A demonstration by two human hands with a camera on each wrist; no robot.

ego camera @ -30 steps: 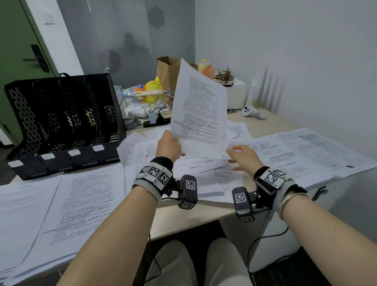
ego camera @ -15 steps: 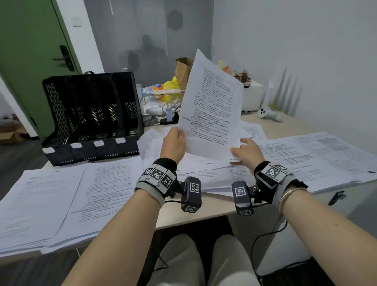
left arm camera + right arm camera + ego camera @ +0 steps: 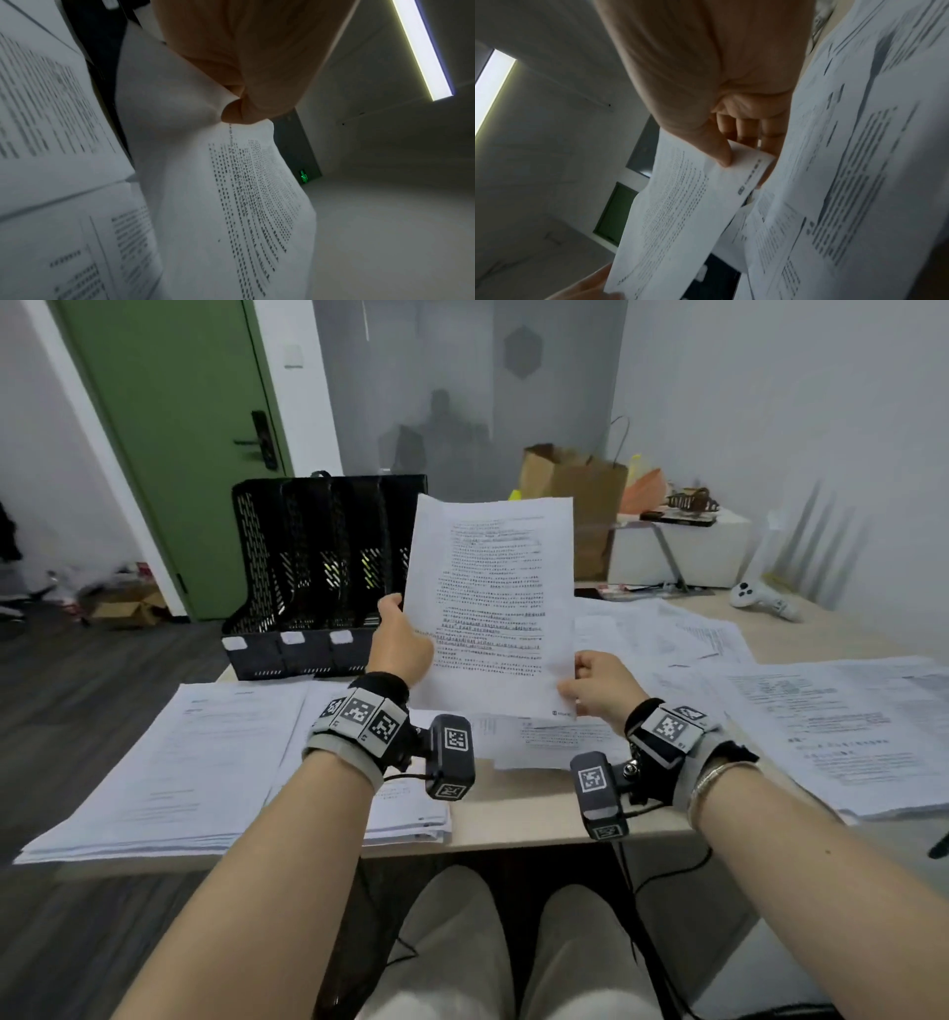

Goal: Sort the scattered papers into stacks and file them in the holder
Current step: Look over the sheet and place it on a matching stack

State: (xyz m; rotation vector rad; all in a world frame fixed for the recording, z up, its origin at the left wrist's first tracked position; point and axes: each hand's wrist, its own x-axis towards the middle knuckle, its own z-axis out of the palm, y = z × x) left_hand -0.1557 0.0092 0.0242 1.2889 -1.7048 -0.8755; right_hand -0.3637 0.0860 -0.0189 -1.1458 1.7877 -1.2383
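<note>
A printed white sheet (image 3: 490,603) is held upright above the desk, in front of me. My left hand (image 3: 399,639) grips its left edge, thumb on the printed side (image 3: 235,113). My right hand (image 3: 595,683) pinches its lower right corner between thumb and fingers (image 3: 721,156). The black mesh file holder (image 3: 318,572) with several slots stands at the back left of the desk. Paper stacks (image 3: 190,762) lie at the front left. More sheets (image 3: 821,726) are spread over the right side, and loose ones (image 3: 544,737) lie under the held sheet.
A brown paper bag (image 3: 575,490) and a white box (image 3: 683,546) with clutter stand at the back. A white controller (image 3: 760,598) lies at the back right. A green door (image 3: 174,428) is behind the holder. The desk's front edge (image 3: 513,834) runs just above my knees.
The held sheet has swung from tilted right to nearly square and upright. My view has shifted right, so the holder and left stacks sit nearer the centre. Both hands keep their hold.
</note>
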